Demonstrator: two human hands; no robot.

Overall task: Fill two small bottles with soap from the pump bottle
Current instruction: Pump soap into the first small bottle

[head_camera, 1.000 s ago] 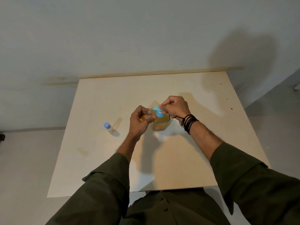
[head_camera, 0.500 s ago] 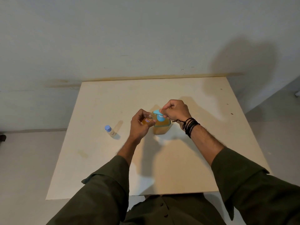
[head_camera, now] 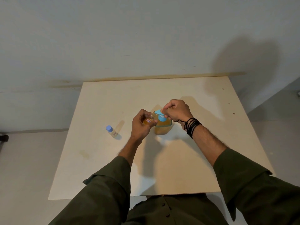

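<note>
Two hands are meeting mid-frame on the table (head_camera: 186, 172), well inside its edges. The left hand (head_camera: 140, 125) is gripping a small bottle (head_camera: 148, 121) at the spout while the right hand (head_camera: 176, 111), fingers curled, is pressing the pump bottle (head_camera: 162, 125). Another capped bottle (head_camera: 111, 131) is standing apart at the left.

A pale, smooth, matt wooden table top (head_camera: 100, 103) is seen. The see-through plastic pump bottle of orange soap (head_camera: 162, 127) looks shiny. A small clear plastic bottle with a blue cap (head_camera: 111, 131) is seen. Dark green cloth sleeves (head_camera: 107, 189) look soft and matt.
</note>
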